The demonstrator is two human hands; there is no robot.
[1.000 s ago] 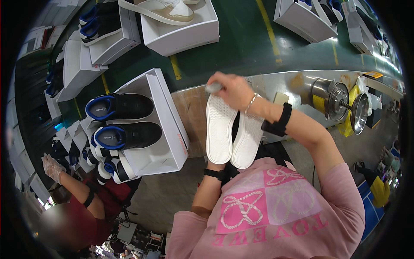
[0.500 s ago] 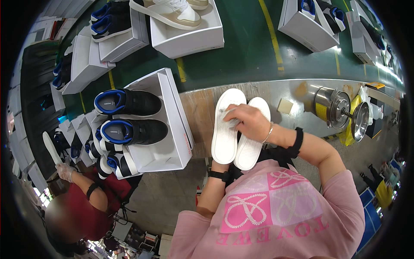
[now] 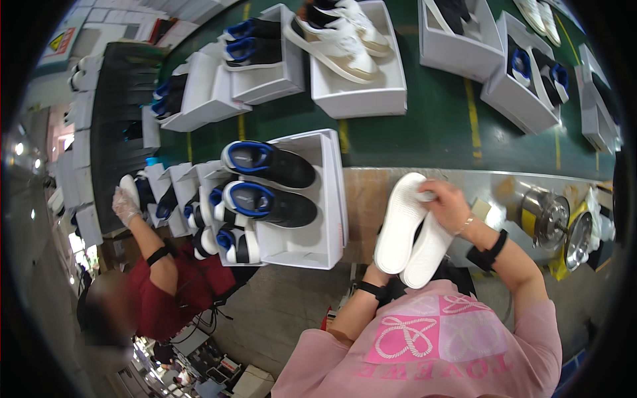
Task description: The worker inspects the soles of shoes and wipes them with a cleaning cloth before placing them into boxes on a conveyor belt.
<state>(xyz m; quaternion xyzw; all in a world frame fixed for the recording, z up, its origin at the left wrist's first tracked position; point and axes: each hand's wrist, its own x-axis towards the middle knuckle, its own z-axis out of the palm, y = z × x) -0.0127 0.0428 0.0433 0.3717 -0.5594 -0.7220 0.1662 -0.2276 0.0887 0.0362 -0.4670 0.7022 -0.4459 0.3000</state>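
Observation:
A pair of shoes is held with white soles up in front of me: a left sole (image 3: 400, 225) and a right sole (image 3: 430, 251), side by side and slanted. Beneath their near ends, my left hand (image 3: 376, 273) grips the pair from below, its fingers mostly hidden by the soles. My right hand (image 3: 449, 207) is closed at the far end of the soles, pinching a small pale wad (image 3: 426, 196), perhaps cloth. It touches the far part of the right sole.
Left of the pair, a white shoebox (image 3: 302, 244) carries black shoes (image 3: 282, 166) with blue lining. More boxed shoes stand on the green conveyor (image 3: 424, 136). A steel pot (image 3: 545, 215) sits at right. A co-worker in a red top (image 3: 176, 292) works at left, one gloved hand (image 3: 125, 207) on a shoe.
My view has shifted, so the scene sits lower and further right. The soles are more slanted. My right hand has moved from the left sole's middle to the far ends of the pair.

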